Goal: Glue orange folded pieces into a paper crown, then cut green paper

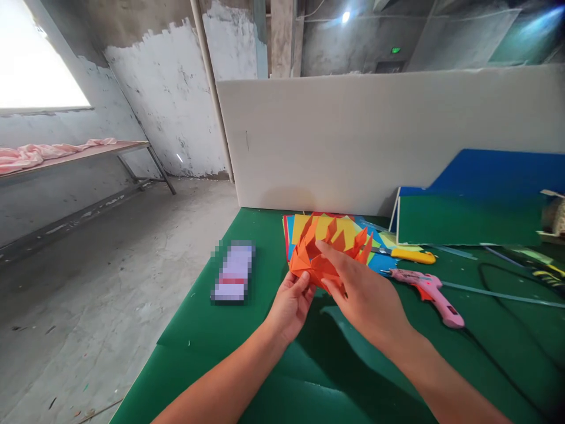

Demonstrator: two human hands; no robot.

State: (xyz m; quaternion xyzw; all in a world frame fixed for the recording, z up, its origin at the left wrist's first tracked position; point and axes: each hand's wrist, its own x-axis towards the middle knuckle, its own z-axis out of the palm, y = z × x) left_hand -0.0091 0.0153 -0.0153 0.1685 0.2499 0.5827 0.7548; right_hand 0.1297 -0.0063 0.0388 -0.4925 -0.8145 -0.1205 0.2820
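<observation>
Both hands have hold of an orange folded-paper crown (pixel 304 258) with several pointed tips standing up, raised above the table. My left hand (pixel 292 303) pinches its near left edge, thumb on the outside. My right hand (pixel 368 294) is on its near right side, with the index finger reaching over into the middle and the other fingers lower at the wall. The right palm and fingers hide part of the crown. Just behind it lies a stack of coloured paper sheets (pixel 301 222) in yellow, red and blue.
A pink hot glue gun (pixel 435 291) with a black cord lies at right, near a yellow-handled utility knife (pixel 414 255). A blurred-out phone (pixel 233 272) rests at left on the green table (pixel 212 347). Green and blue boards (pixel 468 218) and a white panel (pixel 344 141) stand behind.
</observation>
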